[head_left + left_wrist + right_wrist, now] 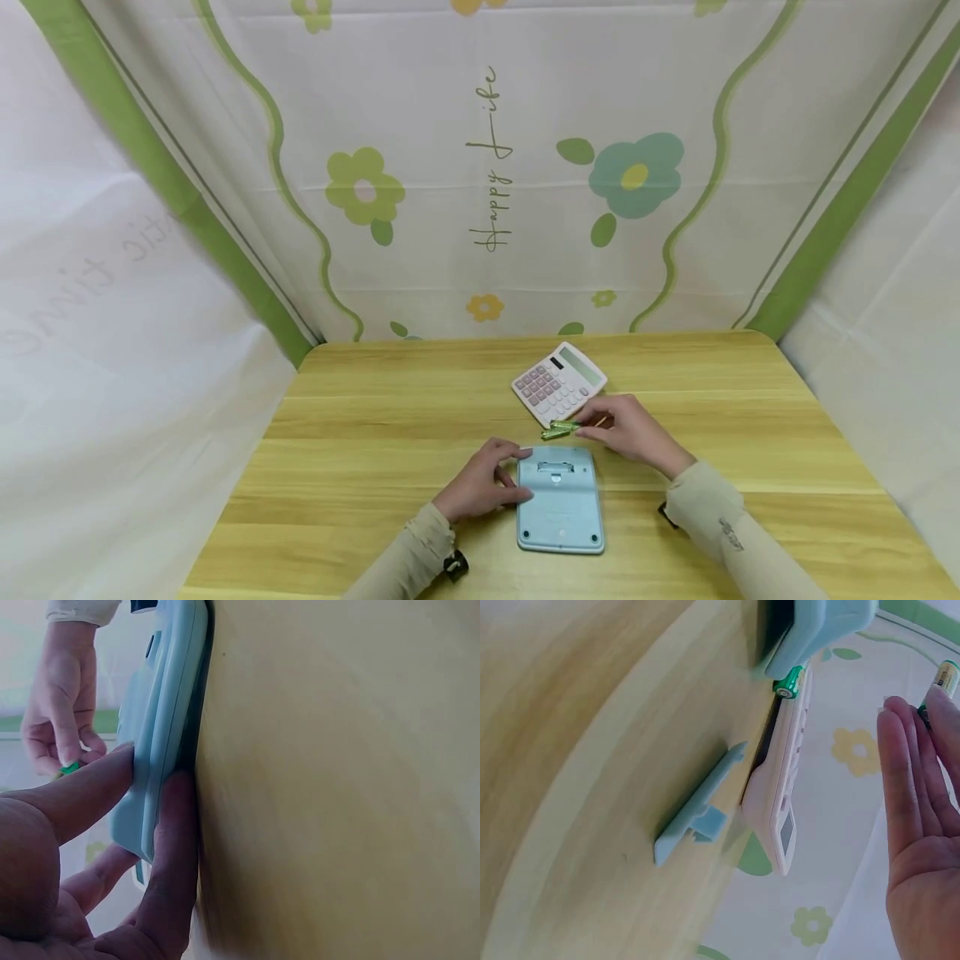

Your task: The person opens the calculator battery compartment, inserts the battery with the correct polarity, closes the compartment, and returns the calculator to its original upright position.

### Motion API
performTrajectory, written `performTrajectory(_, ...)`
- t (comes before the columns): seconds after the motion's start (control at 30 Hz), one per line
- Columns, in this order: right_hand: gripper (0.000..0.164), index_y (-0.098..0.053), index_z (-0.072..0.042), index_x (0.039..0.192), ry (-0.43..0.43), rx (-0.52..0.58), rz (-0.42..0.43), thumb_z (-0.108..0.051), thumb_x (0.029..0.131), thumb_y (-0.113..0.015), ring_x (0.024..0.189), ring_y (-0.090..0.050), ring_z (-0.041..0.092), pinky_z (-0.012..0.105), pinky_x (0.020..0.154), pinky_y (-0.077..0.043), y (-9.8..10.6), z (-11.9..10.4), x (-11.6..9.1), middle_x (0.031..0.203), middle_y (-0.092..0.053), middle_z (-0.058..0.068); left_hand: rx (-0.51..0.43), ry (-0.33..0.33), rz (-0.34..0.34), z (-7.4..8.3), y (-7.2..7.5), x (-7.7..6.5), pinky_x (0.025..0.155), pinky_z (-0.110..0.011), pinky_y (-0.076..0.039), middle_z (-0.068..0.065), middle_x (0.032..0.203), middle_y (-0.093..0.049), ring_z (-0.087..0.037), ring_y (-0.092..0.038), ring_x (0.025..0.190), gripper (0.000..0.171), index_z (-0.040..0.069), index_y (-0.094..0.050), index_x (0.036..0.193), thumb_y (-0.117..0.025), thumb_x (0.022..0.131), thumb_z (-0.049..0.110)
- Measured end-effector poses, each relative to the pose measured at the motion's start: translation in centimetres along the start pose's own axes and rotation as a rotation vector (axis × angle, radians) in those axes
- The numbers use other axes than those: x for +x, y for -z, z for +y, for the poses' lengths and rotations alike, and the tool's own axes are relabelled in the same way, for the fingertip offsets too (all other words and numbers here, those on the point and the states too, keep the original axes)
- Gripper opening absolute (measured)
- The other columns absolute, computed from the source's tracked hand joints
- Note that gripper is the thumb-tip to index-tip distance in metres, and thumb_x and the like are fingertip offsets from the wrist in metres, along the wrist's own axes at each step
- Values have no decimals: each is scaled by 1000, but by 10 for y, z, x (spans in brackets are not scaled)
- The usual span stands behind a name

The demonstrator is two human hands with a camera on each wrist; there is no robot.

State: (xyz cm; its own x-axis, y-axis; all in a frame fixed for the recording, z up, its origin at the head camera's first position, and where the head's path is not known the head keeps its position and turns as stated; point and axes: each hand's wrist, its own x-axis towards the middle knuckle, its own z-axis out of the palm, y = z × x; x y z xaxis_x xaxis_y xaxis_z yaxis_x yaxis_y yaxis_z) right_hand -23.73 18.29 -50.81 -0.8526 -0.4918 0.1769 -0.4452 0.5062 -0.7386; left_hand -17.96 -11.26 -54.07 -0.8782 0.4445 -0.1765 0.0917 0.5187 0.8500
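Observation:
A light blue calculator (561, 512) lies back side up on the table, its small battery slot (556, 468) uncovered. My left hand (482, 482) grips its left edge; in the left wrist view the thumb (90, 791) is on the back and a finger reaches the underside. Beyond the calculator's far edge, my right hand (626, 427) pinches a green battery (946, 676) between thumb and fingertips. Another green battery (787, 681) lies by the pink calculator. In the right wrist view, a blue battery cover (694, 806) rests on the table; the right hand hides it in the head view.
The pink calculator (558, 383) lies keys up and turned at an angle behind the blue one. Wood-grain table (360, 450) stretches to both sides. White flowered cloth (487, 167) hangs behind the table's far edge, with more cloth at left and right.

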Motion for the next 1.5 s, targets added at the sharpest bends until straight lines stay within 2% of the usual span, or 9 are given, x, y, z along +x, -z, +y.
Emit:
performTrajectory(0.43,13,-77,-14,103,-28,132,94,-20,92,-80,86,-70,9,26,74,-61,9,-9,-9,98,-76,2,1,-8,-7,-2,0,1,60,-25,-57,-8,142,-49,-8,-63,82,58,18,-61,144,-83,91,23)
performTrajectory(0.63,26,-74,-16,122,7,156,100,-21,97,-75,94,-70,8,26,82,-60,10,-9,-10,110,-74,1,-2,-6,-5,-3,0,1,59,-26,-57,-8,141,-49,-8,-63,82,57,18,-61,144,-82,91,23)
performTrajectory(0.73,28,-71,-12,129,21,186,73,-20,102,-68,98,-72,11,28,86,-60,11,-10,-10,116,-73,7,-5,2,0,-3,0,2,59,-26,-58,-7,141,-49,-8,-63,82,57,19,-62,144,-82,91,23)
performTrajectory(0.87,29,-65,1,130,-8,295,25,-15,106,-60,99,-75,21,34,88,-62,12,-10,-10,116,-72,21,-5,6,3,-3,0,2,59,-26,-58,-6,140,-50,-8,-63,82,57,19,-62,143,-83,91,22)
performTrajectory(1.03,29,-57,12,126,-6,410,-8,-9,106,-58,99,-76,19,35,88,-62,11,-9,-9,112,-71,28,-1,-11,-1,-3,0,2,59,-26,-58,-7,139,-50,-7,-63,82,57,18,-62,144,-83,91,23)
performTrajectory(1.27,19,-60,4,118,15,426,0,-10,104,-62,97,-76,15,28,83,-62,10,-12,-8,110,-72,23,8,-33,-5,-4,0,2,62,-24,-58,-8,140,-50,-6,-63,82,58,19,-61,144,-82,91,25)
performTrajectory(1.4,18,-61,2,116,17,461,-6,-10,103,-64,101,-76,16,32,87,-63,9,-13,-7,114,-72,25,13,-33,-5,-3,1,1,63,-23,-57,-8,140,-50,-6,-63,82,58,18,-61,144,-82,91,24)
performTrajectory(1.5,17,-61,-1,116,8,440,4,-11,103,-65,100,-76,16,33,85,-63,9,-15,-7,116,-73,23,11,-27,-2,-3,1,1,64,-23,-57,-8,140,-50,-7,-63,82,57,18,-61,144,-83,91,23)
